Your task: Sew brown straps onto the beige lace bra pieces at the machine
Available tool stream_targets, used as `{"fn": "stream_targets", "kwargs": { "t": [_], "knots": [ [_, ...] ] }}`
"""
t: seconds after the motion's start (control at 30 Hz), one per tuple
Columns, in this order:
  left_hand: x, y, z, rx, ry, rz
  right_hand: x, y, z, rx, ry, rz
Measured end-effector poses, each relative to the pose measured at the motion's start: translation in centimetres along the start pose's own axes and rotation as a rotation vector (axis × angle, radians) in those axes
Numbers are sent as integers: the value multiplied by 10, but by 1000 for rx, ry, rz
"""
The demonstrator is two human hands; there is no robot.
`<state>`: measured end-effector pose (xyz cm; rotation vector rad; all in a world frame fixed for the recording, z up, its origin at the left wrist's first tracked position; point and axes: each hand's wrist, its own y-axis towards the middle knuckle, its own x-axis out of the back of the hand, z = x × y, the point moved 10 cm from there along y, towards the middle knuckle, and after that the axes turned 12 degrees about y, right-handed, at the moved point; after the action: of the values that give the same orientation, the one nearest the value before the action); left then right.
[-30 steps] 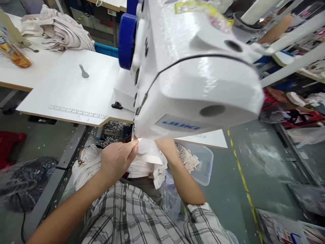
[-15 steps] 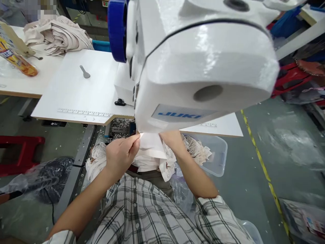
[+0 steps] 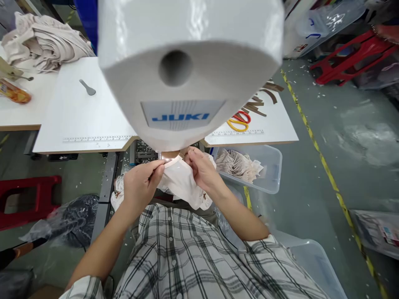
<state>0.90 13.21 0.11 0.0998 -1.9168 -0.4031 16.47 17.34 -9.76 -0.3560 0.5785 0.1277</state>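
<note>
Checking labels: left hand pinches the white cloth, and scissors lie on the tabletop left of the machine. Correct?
Wrong side: the scissors lie on the tabletop right of the machine, as the head view shows. The left hand does pinch the white cloth.

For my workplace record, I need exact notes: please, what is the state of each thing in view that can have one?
Pale fabric: upper edge held, the rest hanging
Left hand: closed on this fabric
Right hand: closed on it too
Sewing machine: running or stopped, cannot tell
Scissors: lying on white table, blades hidden
Grey tool: lying flat
Clear bin: uncovered, holding crumpled cloth pieces
Cloth pile: loosely folded
</note>
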Motion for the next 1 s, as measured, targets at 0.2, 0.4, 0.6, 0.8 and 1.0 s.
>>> {"fn": "stream_targets", "kwargs": {
  "t": [0.2, 0.4, 0.6, 0.8, 1.0],
  "knots": [
    [3, -12, -16, -135, 59, 19, 6, -25, -13, 6, 10, 36],
    [-11, -29, -57, -500, 134, 109, -32, -85, 31, 656, -551, 370],
    [-3, -37, -49, -483, 155, 1, -45, -139, 36, 1236, -892, 474],
    [3, -43, -46, -476, 110, -75, -46, -143, 24, 1264, -934, 494],
    [-11, -47, -35, -302, -110, 287, -10, -109, 23, 959, -1048, 443]
  ]
}}
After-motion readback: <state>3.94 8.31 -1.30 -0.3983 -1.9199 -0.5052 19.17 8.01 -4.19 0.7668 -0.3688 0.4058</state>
